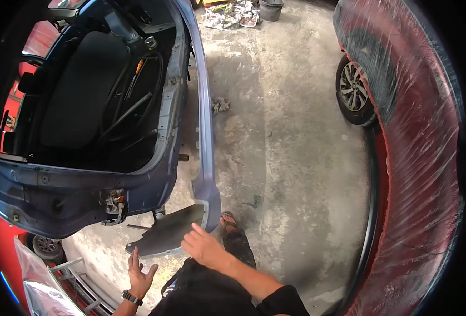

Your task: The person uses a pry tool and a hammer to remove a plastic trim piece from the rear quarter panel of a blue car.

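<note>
Both hands empty, left hand (140, 276) open with fingers spread, right hand (204, 247) extended forward, palm down

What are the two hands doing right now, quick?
Left hand: open, fingers spread, holding nothing, below the dark wheel-arch liner.
Right hand: open, empty, by the liner near the blue bumper end.

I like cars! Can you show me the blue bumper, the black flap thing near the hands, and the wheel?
blue bumper (205, 121), head view, on its long outer face.
black flap (170, 231), head view, middle of the dark panel.
wheel (353, 87), head view, on the spoked hub.
</note>
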`<state>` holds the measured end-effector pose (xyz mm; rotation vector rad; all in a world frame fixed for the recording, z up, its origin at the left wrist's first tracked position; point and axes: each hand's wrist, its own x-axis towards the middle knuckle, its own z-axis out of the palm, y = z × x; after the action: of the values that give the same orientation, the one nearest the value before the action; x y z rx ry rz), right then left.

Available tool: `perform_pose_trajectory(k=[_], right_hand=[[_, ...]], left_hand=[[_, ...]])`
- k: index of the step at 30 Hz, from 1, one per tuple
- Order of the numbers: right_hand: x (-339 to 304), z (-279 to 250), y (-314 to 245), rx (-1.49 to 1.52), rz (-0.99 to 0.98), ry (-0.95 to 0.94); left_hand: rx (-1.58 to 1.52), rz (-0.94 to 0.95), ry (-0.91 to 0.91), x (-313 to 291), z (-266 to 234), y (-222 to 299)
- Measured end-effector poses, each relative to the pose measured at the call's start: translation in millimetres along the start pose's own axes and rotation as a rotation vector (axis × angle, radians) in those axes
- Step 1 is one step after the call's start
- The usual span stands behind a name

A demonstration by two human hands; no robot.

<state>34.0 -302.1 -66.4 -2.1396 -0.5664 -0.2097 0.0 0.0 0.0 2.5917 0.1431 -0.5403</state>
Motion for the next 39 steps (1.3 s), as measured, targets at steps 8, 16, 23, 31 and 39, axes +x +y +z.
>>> perform_pose_trajectory(k=[8,16,23,31,39], right_hand=[[20,37,-27,0.051,-0.055,0.035],[41,70,-27,0.006,-0.114,-0.019],[52,84,-32,-0.041,-0.11,-0.081],[55,80,-32,-0.039,-0.104,-0.119],[25,34,-26,-0.032,0.014,-0.099]], left_hand=[[-0.084,-0.017,0.019,5,-14,-42],[-0.205,0.057,0.032,33,-6,-95],[-0.107,0.062,0.076,39,4,-114],[-0.03,0.021,0.158,40,7,-104],[0.02,-0.029,0.121,4,4,-42]])
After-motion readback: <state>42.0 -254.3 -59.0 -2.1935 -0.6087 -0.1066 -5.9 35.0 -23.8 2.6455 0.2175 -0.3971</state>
